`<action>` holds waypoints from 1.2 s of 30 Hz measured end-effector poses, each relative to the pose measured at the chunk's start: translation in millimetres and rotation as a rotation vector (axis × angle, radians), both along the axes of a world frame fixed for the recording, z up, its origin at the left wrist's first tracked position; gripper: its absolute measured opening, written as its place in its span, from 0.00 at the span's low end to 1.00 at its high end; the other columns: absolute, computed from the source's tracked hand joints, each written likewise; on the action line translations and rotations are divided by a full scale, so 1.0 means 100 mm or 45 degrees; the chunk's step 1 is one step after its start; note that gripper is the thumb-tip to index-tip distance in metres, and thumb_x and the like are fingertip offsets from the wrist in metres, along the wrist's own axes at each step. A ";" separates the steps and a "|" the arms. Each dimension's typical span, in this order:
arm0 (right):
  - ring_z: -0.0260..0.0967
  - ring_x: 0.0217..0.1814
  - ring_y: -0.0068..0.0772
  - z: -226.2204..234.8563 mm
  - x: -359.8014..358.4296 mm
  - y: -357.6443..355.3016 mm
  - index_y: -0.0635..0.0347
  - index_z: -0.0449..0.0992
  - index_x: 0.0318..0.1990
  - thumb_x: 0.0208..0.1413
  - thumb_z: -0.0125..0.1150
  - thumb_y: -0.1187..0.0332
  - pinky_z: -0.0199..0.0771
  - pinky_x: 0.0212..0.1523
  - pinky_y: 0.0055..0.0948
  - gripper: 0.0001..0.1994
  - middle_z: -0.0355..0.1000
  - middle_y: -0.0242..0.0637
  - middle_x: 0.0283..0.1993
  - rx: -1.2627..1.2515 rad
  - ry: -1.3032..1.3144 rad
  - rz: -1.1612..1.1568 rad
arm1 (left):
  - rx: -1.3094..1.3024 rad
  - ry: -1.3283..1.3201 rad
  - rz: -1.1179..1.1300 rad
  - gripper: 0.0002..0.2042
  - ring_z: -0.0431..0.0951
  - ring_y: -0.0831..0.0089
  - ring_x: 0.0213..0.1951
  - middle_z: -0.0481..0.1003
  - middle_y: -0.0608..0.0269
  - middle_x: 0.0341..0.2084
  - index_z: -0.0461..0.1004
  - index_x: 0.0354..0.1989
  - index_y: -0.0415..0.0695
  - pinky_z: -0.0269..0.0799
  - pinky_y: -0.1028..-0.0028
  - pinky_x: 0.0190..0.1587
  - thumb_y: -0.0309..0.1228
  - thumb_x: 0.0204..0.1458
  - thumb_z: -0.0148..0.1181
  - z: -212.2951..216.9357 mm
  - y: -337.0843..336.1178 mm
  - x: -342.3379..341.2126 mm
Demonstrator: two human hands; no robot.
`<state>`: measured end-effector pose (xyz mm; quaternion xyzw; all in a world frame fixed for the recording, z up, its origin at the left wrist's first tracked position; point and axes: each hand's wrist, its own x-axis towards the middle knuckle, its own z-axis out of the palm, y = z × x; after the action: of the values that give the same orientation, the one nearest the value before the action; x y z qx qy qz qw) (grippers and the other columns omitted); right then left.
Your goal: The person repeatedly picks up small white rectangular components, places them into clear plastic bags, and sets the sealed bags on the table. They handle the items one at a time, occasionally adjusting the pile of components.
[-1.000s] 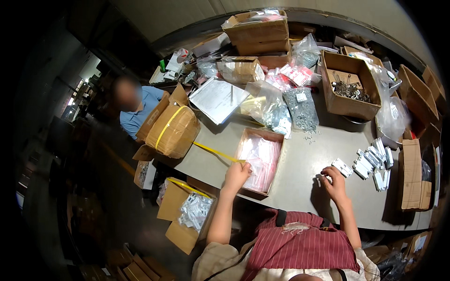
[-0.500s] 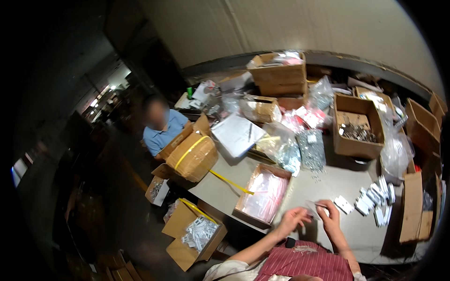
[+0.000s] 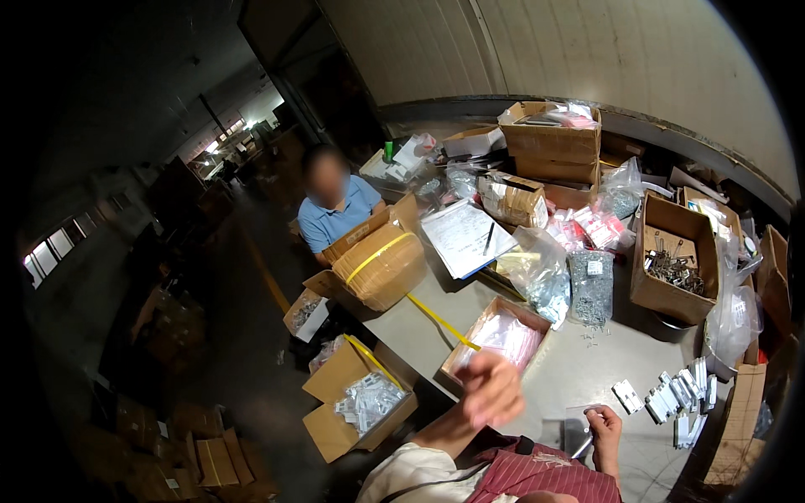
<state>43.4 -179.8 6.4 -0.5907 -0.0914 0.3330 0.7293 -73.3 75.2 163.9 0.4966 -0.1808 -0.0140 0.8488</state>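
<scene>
My right hand (image 3: 605,432) pinches the upper edge of a small clear plastic bag (image 3: 578,430) just above the table's front edge. Raised close in front of me, my left hand (image 3: 491,391) looks blurred, and how far its fingers are closed does not show. Behind it stands an open carton (image 3: 451,360) of clear, pink-edged plastic bags (image 3: 511,339), partly covered by that hand. Metal hinge-like pieces (image 3: 681,392) lie in a loose pile on the table to the right, with a single piece (image 3: 626,396) nearer the bag.
A carton of small metal parts (image 3: 641,289) stands at the right. Left of the table, another carton (image 3: 402,415) holds metal pieces. A clipboard with paper (image 3: 457,230) and a bag of screws (image 3: 591,289) lie farther back. A person in blue (image 3: 335,214) is at the far left.
My left hand has left the plastic bag and come up toward me, to the left. The right hand has lowered toward the table edge, still holding the bag. The whole view has shifted.
</scene>
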 end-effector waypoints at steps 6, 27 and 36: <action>0.51 0.16 0.09 -0.08 -0.01 0.00 0.61 0.78 0.35 0.62 0.63 0.69 0.45 0.17 0.18 0.05 0.65 0.18 0.20 -0.056 -0.066 0.038 | 1.299 0.263 0.520 0.28 0.77 0.66 0.54 0.76 0.53 0.52 0.62 0.67 0.39 0.73 0.66 0.55 0.40 0.63 0.56 -1.37 -0.47 0.40; 0.67 0.28 0.17 -0.01 -0.10 -0.03 0.66 0.80 0.38 0.58 0.64 0.71 0.67 0.30 0.21 0.06 0.75 0.28 0.28 -0.258 -0.247 0.286 | 0.848 0.388 0.635 0.08 0.81 0.71 0.36 0.82 0.57 0.35 0.81 0.44 0.40 0.75 0.71 0.41 0.25 0.57 0.61 -1.36 -0.60 0.38; 0.69 0.28 0.18 -0.07 -0.15 -0.01 0.66 0.78 0.38 0.59 0.64 0.72 0.68 0.30 0.22 0.06 0.74 0.30 0.27 -0.339 -0.269 0.366 | 0.959 0.467 0.576 0.08 0.82 0.71 0.36 0.82 0.56 0.34 0.79 0.43 0.38 0.75 0.71 0.39 0.26 0.58 0.59 -1.29 -0.53 0.35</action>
<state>28.0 -181.0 -0.9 -0.6943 -0.2056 0.3790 0.5762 -38.6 21.9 34.4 0.7860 0.1025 0.0192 0.6094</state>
